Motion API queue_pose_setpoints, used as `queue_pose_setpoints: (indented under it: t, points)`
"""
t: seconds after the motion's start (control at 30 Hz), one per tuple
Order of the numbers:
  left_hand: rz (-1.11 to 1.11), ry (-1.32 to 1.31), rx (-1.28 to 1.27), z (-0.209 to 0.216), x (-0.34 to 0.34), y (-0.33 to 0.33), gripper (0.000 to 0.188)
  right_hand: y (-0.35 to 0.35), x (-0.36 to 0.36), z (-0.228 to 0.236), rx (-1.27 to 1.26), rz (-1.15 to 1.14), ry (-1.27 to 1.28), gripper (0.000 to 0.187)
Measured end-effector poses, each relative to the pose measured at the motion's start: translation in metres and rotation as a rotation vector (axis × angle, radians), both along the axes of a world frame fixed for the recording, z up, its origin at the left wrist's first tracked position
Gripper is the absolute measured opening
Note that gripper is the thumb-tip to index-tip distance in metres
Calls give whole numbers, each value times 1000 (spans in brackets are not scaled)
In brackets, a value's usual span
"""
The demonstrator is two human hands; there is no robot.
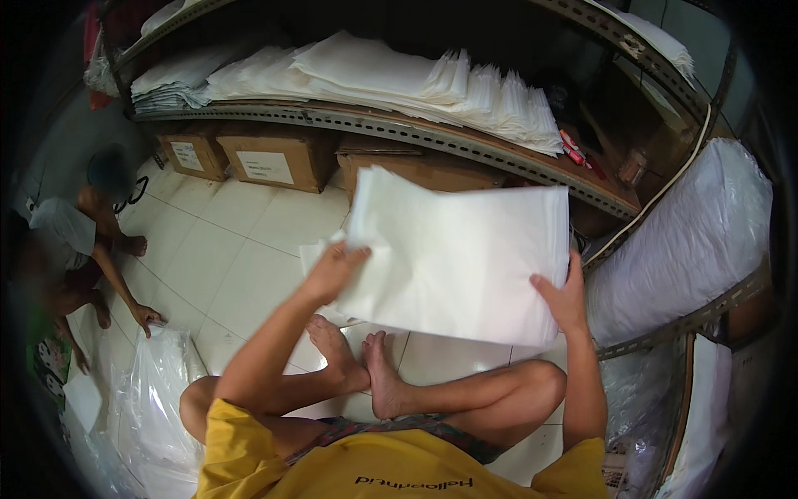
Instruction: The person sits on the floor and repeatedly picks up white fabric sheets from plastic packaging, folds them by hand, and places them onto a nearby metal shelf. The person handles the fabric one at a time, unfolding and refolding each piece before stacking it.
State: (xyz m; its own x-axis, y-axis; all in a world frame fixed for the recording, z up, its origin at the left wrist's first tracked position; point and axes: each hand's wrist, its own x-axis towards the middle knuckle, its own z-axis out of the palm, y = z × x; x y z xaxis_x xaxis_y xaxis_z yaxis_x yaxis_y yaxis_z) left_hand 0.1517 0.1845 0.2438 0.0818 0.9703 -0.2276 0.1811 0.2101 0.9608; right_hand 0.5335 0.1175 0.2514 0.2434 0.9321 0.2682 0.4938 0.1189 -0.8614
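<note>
A stack of thin white sheets (465, 258), apparently soft and flexible, is held up in front of me above my crossed legs. My left hand (337, 268) grips its left edge, with the thumb on top and the other fingers underneath. At the right edge my right hand (565, 299) pinches the stack, its thumb lying on the near face. The stack's upper left corner bends upward. More white material (311, 256) shows behind my left hand, partly hidden by it and by the stack.
Ahead, a metal shelf (399, 122) carries piles of white sheets (366, 71), with cardboard boxes (270, 158) below. At right leans a large plastic-wrapped white bundle (682, 241). On the left, another person's hand (146, 318) touches a clear plastic bag (162, 382) on the tiled floor (224, 258).
</note>
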Motion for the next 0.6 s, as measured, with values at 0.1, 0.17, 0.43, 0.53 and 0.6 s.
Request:
queue_pose_setpoints:
  t: [0.1,0.17,0.43,0.53,0.6]
  points:
    - [105,63,91,46,-58,19,46,27,-43,62,156,113,17,76]
    - [170,151,211,85,-90,38,47,57,-66,95,222,217,143,74]
    - [192,161,390,220,-158,152,38,232,-138,175,25,502,505,67]
    - [203,364,465,236,-176,219,40,310,-155,178,-38,451,446,66]
    - [195,551,558,240,-209,271,38,354,-171,184,-45,406,420,67]
